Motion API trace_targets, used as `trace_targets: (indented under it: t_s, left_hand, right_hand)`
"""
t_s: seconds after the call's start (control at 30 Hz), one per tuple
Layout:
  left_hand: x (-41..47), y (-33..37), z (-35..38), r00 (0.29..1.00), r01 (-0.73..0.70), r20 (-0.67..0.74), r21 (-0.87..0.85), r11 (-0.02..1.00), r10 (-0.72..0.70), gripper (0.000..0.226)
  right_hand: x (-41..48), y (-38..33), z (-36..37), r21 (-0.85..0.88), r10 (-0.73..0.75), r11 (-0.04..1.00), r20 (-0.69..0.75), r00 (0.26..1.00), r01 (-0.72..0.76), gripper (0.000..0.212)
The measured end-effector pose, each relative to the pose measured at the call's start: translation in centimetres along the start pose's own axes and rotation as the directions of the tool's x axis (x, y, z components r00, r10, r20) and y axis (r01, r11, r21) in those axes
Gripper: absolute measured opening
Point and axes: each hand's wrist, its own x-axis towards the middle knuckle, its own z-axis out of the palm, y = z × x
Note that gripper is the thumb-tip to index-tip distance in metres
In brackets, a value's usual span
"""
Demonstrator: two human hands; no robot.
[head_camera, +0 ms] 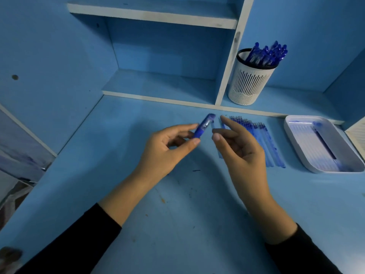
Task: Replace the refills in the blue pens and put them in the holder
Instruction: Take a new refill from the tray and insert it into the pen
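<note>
Blue pen (203, 126) tilted aloft, refills (262, 139) in flat row, white holder (248, 84) holding pens (266, 54)

Dim, even light with a heavy blue cast; whites such as the tray (292, 135) to the right of the right grip (237, 149) read lilac. Soft, broad shadows lie on the bench (177, 224) under both grips. The blue pen (203, 126) in the left grip (167, 149) is smeared by motion, as are the right grip's fingertips (222, 118). Shelf edges (154, 17) above the grips bow from the wide lens, and the corner far below-left of them is a dark blur
</note>
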Motion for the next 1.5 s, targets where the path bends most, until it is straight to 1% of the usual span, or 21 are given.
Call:
trace_targets:
  t_s: [0.1,0.17,0.3,0.4,0.53,0.63,0.73,0.83,0.9,0.97,1.13,1.2,1.27,1.33,1.4,1.5]
  left_hand:
    - [-0.7,-0.2,0.5,0.992,-0.048,0.124,0.099,0.994,0.036,0.032]
    - [-1.0,-0.5,0.8,0.986,-0.077,0.16,0.13,0.988,0.056,0.032]
    - [-1.2,-1.1,0.8,0.982,-0.08,0.185,0.168,0.982,0.048,0.028]
    - [-1.4,-1.4,0.9,0.975,-0.114,0.21,0.203,0.972,0.071,0.025]
    - [-1.5,-1.4,1.3,0.979,-0.037,0.205,0.163,0.986,0.003,0.022]
    - [-1.5,-1.5,1.5,0.98,-0.005,0.198,0.143,0.99,-0.024,0.016]
    - [-1.6,-1.7,1.6,0.976,-0.007,0.215,0.142,0.99,-0.024,0.015]
    - [-1.5,-2.2,1.4,0.971,-0.075,0.237,0.181,0.981,0.03,0.018]
    - [-1.4,-2.2,1.4,0.951,-0.172,0.293,0.246,0.954,0.096,0.029]
    - [-1.4,-2.2,1.4,0.937,-0.225,0.326,0.277,0.934,0.129,0.036]
    - [-1.5,-2.2,1.2,0.947,-0.246,0.276,0.293,0.924,0.164,0.033]
    - [-1.6,-2.0,1.2,0.95,-0.259,0.251,0.306,0.916,0.185,0.033]
    - [-1.7,-1.7,1.3,0.958,-0.248,0.221,0.309,0.918,0.184,0.033]
    - [-1.8,-1.5,1.3,0.961,-0.244,0.204,0.3,0.922,0.188,0.032]
    - [-1.7,-1.4,1.3,0.958,-0.26,0.201,0.3,0.918,0.206,0.031]
    - [-1.7,-1.5,1.3,0.948,-0.305,0.199,0.325,0.895,0.25,0.028]
  right_hand:
    - [-0.6,0.3,-0.9,0.018,0.009,1.0,0.0,1.0,-0.009,0.034]
    - [-0.9,0.6,-1.1,0.024,0.017,1.0,-0.014,1.0,-0.016,0.028]
    - [-1.4,1.1,-1.5,0.055,0.05,0.997,-0.025,0.998,-0.049,0.024]
    - [-1.6,1.4,-1.6,0.082,0.058,0.995,-0.03,0.998,-0.055,0.021]
    - [-1.8,1.8,-1.7,0.08,0.055,0.996,-0.062,0.997,-0.05,0.008]
    - [-1.7,2.3,-1.7,0.135,0.057,0.99,-0.068,0.996,-0.047,0.012]
    - [-1.8,2.5,-1.7,0.138,0.052,0.989,-0.057,0.997,-0.044,0.017]
    - [-1.6,2.6,-1.9,0.13,0.036,0.991,-0.069,0.997,-0.027,0.017]
    - [-1.4,2.6,-2.2,0.155,0.035,0.988,-0.093,0.995,-0.02,0.017]
    - [-1.3,2.5,-2.4,0.184,0.042,0.983,-0.106,0.993,-0.022,0.017]
    - [-1.2,1.9,-2.1,0.126,0.019,0.992,-0.115,0.993,-0.005,0.006]
    - [-1.1,1.6,-2.3,0.112,0.028,0.994,-0.142,0.989,-0.012,0.007]
    - [-1.0,1.4,-3.0,0.14,0.053,0.99,-0.179,0.982,-0.028,0.009]
    - [-0.9,1.2,-3.9,0.138,0.063,0.99,-0.185,0.981,-0.037,0.009]
    - [-1.0,1.2,-4.9,0.084,0.083,0.994,-0.15,0.985,-0.071,0.008]
    - [-1.4,1.4,-5.7,-0.009,0.167,0.986,-0.062,0.984,-0.168,0.007]
